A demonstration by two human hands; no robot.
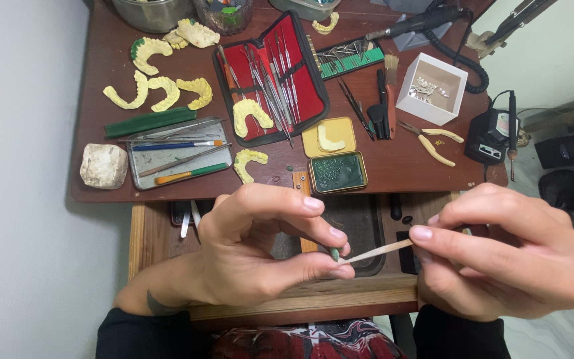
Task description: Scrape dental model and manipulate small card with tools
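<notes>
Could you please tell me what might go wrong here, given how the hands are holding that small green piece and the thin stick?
The left hand pinches the tiny green wax-like piece by fingertips alone over the open wooden drawer, so it might slip and drop inside. The thin pale wooden stick in the right hand points at the left fingertips and could prick them or snap if pushed.

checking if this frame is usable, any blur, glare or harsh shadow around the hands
Head view: sharp throughout, the left hand, right hand and thin wooden stick show crisp edges; light is soft and even, with only a faint shadow under the desk edge; no glare; slight wide-angle bowing at the borders.
</notes>
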